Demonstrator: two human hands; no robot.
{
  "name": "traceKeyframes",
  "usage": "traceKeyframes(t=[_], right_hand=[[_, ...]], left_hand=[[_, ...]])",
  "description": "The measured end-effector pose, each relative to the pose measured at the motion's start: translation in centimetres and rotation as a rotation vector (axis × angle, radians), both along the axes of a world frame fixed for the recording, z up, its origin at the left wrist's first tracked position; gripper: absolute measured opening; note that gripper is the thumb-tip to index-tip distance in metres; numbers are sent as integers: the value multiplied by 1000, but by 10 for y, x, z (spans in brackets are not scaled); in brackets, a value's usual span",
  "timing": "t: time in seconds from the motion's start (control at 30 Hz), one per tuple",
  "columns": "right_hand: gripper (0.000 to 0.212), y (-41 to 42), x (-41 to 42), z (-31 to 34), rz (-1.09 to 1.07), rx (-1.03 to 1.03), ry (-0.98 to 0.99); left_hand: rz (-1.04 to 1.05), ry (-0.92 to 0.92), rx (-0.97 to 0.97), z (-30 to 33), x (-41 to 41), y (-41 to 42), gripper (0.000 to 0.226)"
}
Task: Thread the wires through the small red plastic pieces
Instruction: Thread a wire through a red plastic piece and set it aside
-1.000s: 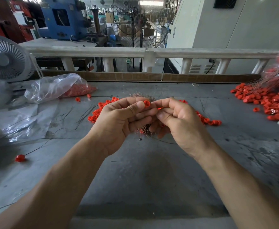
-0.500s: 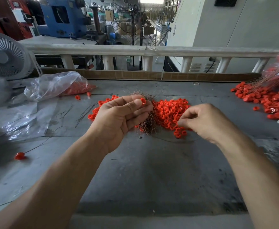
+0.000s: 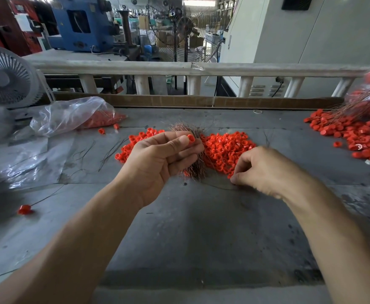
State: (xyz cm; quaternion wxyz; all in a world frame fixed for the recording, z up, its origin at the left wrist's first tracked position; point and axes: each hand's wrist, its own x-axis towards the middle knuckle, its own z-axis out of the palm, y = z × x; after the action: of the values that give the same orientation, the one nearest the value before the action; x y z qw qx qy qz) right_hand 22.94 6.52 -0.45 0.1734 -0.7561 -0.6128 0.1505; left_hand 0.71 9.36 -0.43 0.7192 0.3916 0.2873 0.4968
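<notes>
My left hand (image 3: pixel 157 161) is raised over the grey table (image 3: pixel 190 227) and pinches one small red plastic ring (image 3: pixel 191 138) between thumb and forefinger. A brush-like bundle of thin copper wires (image 3: pixel 193 172) runs behind its fingers; I cannot tell if the hand grips it. A heap of loose red rings (image 3: pixel 225 148) lies just beyond. My right hand (image 3: pixel 267 170) is down at the heap's near edge, thumb and forefinger pinched together at the table where a thin dark wire (image 3: pixel 220 188) ends.
At the right lies a pile of red pieces with wires in them (image 3: pixel 355 137). A clear bag of red rings (image 3: pixel 81 118) and a white fan (image 3: pixel 4 77) stand at the left. One wired piece (image 3: pixel 25 209) and loose wires (image 3: pixel 110 150) lie left of my arm.
My hands were together at the ring, then parted. My right hand swung right and dropped to the table at the heap's edge. My left hand kept the ring raised.
</notes>
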Motion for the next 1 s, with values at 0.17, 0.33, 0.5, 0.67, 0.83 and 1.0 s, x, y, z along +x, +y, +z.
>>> traceKeyframes(t=[0.17, 0.33, 0.5, 0.67, 0.83, 1.0], right_hand=[[18, 1, 1, -1, -28, 114, 73], [13, 5, 2, -4, -60, 206, 264], [17, 8, 1, -5, -54, 237, 415], [16, 2, -13, 5, 14, 380, 653], [15, -6, -35, 9, 135, 459, 768], [18, -9, -40, 10, 172, 488, 734]], left_hand=[[-13, 19, 2, 1, 0, -1, 31], [-17, 24, 5, 1, 0, -2, 30], [-22, 27, 9, 0, 0, -1, 22], [-21, 36, 8, 0, 2, -3, 23], [-15, 57, 3, 1, 5, -5, 26], [-7, 68, 8, 2, 5, -7, 28]])
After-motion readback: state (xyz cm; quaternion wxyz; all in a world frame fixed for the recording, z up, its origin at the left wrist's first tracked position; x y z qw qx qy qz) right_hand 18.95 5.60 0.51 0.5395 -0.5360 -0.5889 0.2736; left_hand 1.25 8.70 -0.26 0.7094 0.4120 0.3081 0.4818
